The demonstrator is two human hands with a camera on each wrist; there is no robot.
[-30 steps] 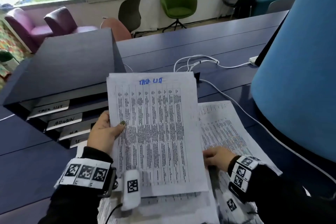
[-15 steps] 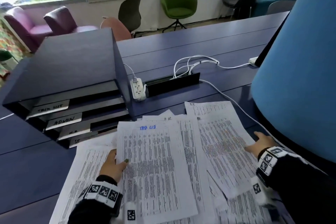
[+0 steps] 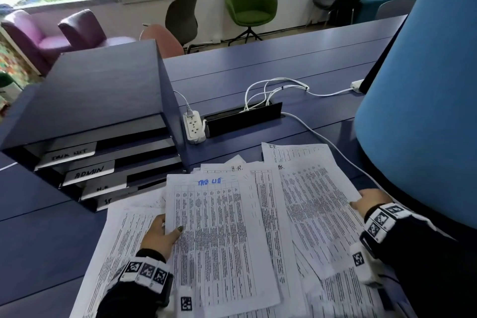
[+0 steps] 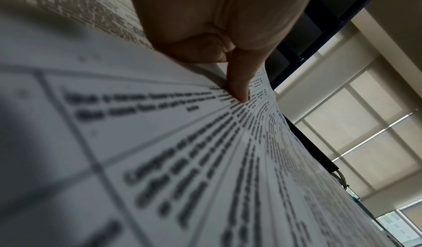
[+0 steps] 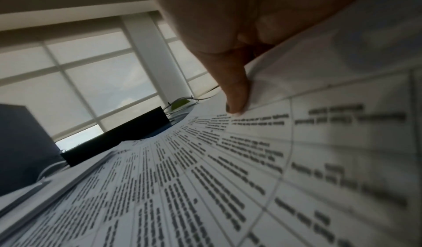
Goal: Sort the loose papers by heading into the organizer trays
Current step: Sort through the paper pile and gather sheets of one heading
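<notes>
Head: left hand (image 3: 158, 236) pinching top sheet (image 3: 219, 240) at its left edge, atop papers (image 3: 317, 204) spread on counter (image 3: 38, 235) before trays (image 3: 103, 157); right hand (image 3: 371, 201) gripping right edge, fingers hidden. Wrists: thumbs (image 4: 239, 81) (image 5: 235, 92) pressing paper, text blurred.

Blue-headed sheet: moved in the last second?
Yes. The blue-headed sheet dropped toward the person: it covered the power strip before; now it lies below it on the pile, left hand holding its edge.

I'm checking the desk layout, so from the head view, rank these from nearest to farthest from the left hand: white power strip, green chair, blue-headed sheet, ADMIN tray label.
1. Blue-headed sheet: held by the left hand.
2. ADMIN tray label: up and left, on the organizer.
3. White power strip: beyond the papers, beside the organizer.
4. Green chair: across the room.
</notes>
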